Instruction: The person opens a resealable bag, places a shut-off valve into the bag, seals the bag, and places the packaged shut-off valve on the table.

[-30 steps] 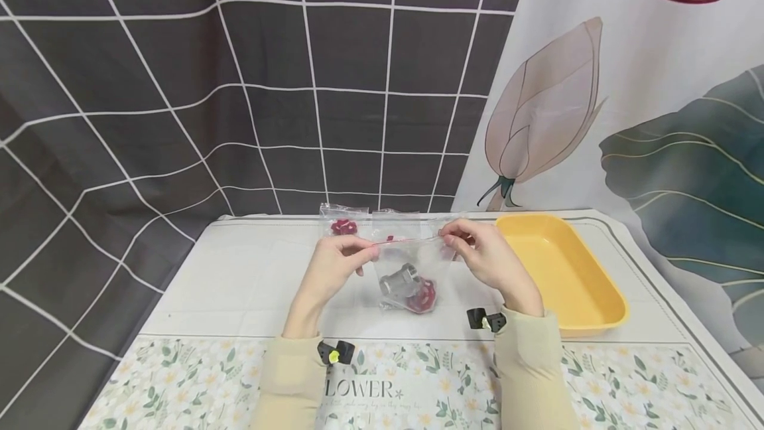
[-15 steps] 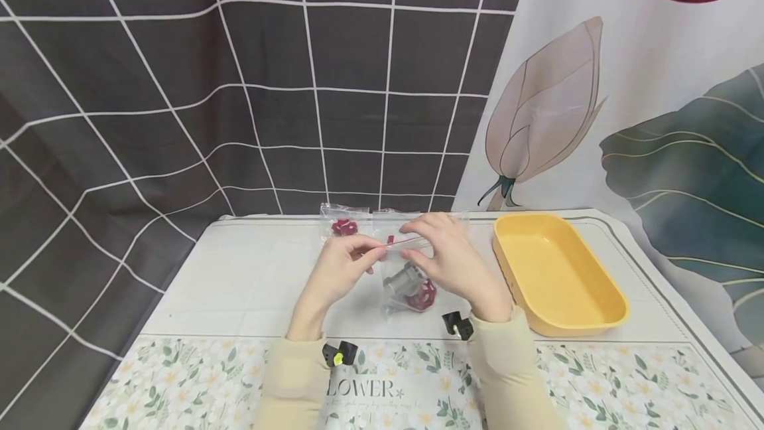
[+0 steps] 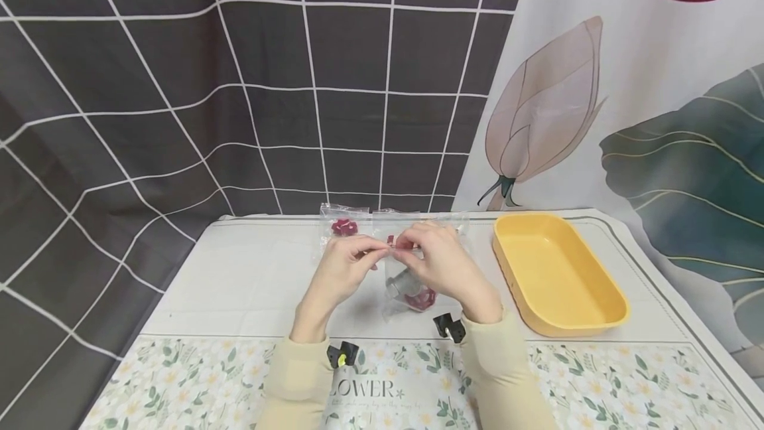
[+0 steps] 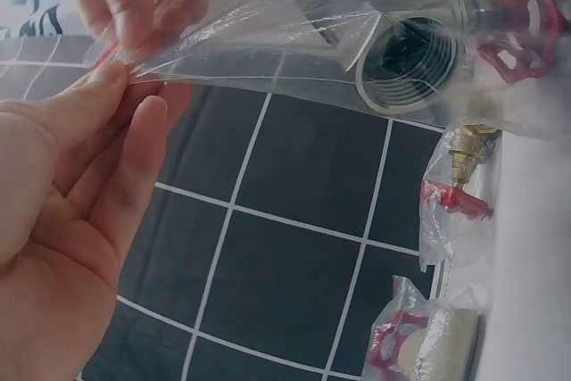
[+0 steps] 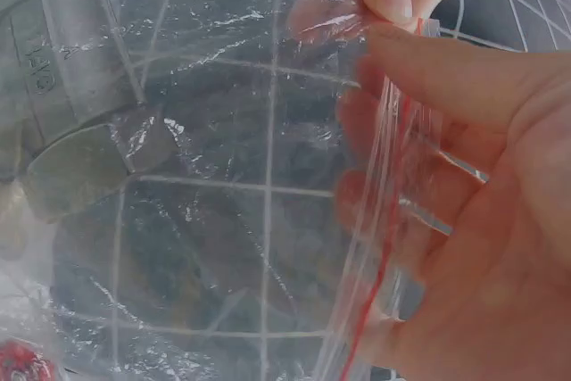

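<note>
A clear zip bag [image 5: 223,247] with a red line along its mouth hangs upright between my hands. Inside it sits a grey metal valve [image 4: 410,60] with a threaded opening and a red handwheel [image 4: 522,20]. My left hand [image 3: 339,269] pinches one top corner of the bag between thumb and fingers. Right beside it, my right hand [image 3: 446,267] pinches the same zip edge, its thumb in front and its fingers behind the plastic. The two hands' fingertips almost meet. In the head view, my right hand covers part of the bag.
Behind, on the white table [image 3: 239,271], lie a bag with a red handwheel [image 3: 344,227] and a bag with a brass valve [image 4: 468,153] with a red handle. A yellow tray [image 3: 561,277] stands at the right. A floral mat [image 3: 197,383] covers the front.
My right hand has moved left from the bag's far top corner to beside my left hand. The left hand holds its corner, shifting only slightly right.
</note>
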`<state>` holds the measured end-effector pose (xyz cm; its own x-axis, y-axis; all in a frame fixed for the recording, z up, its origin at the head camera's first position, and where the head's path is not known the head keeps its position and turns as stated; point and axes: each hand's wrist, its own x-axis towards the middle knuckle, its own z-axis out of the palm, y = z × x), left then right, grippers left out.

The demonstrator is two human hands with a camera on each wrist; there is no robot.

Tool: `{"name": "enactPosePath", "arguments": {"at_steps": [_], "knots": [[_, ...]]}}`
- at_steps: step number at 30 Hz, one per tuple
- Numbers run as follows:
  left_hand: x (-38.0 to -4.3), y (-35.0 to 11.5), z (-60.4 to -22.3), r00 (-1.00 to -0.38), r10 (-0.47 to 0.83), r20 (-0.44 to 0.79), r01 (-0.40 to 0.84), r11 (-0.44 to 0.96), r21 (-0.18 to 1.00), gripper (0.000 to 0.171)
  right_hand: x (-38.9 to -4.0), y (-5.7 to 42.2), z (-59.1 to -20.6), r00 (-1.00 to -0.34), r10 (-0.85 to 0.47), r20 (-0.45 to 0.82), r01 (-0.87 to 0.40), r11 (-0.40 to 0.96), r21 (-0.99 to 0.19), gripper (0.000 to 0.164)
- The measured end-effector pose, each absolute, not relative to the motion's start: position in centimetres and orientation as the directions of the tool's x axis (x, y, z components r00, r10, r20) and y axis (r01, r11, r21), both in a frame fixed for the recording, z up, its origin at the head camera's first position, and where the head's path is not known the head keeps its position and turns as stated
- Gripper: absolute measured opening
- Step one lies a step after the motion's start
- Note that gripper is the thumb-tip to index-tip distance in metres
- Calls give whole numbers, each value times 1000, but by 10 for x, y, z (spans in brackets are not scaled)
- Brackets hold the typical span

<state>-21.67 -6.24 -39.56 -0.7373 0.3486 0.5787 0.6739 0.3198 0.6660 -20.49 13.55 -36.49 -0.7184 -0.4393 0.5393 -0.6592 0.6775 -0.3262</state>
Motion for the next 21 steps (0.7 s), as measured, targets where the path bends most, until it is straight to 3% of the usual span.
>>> {"name": "enactPosePath", "arguments": {"at_steps": [6, 15, 21], "knots": [[-217, -57, -396, -708, 330, 625, 706, 314, 635, 9, -204, 140, -362, -746, -429, 509, -638, 679, -363, 9], [-216, -48, -395, -821, 303, 484, 561, 271, 782, 9, -204, 143, -361, -790, -383, 478, -595, 667, -449, 15], [-213, -44, -395, -815, 304, 494, 570, 263, 779, 10, -202, 144, -358, -827, -363, 429, -552, 668, -500, 17]]}}
